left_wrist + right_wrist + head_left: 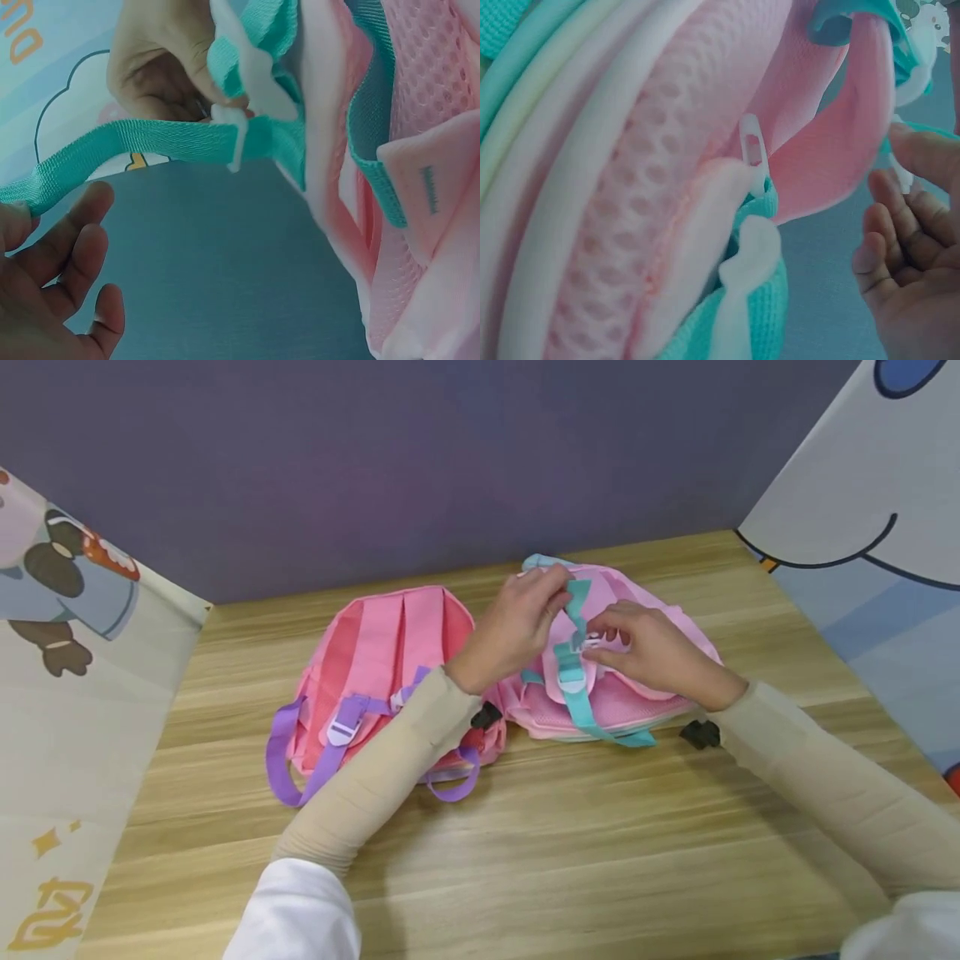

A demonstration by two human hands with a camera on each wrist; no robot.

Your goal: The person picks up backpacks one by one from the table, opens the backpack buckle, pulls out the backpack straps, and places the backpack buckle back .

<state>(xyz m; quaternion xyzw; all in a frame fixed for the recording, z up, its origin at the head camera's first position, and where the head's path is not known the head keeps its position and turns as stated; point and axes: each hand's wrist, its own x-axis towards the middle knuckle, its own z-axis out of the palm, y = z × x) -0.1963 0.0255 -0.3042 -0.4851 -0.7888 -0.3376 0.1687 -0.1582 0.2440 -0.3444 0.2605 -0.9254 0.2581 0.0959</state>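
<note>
1. A wood-patterned table (540,860) was seen nearest, and two backpacks were borne by it.
2. At the left, a coral backpack (420,627) with a purple strap (281,756) was partly hidden by the left sleeve (390,768); it was gripped by neither hand.
3. Just beside it, to the right, a pink backpack (622,697) was laid on the table with its straps upward. Its padded, mesh-covered body was judged light and soft, liable to be dragged or folded by a hard pull; it was best steadied by the padding.
4. On it, a loose strap tail (592,722) was hung from a lower buckle (572,683).
5. Farther up, a white buckle (590,642) was pinched by the right hand (637,639), thumb and fingertips being clamped on it. The plastic was judged stiff and a little slippery, best taken by its side edges so that the slot was left free.
6. Beyond that, a teal strap (576,602), threaded through the white buckle, was pinched near its end by the left hand (521,614), between thumb and forefinger, the other fingers being loosely bent. The ribbed webbing was judged limp but easily gripped, best held flat and close to the buckle.
7. Behind everything, a dark wall (450,468) was seen.
</note>
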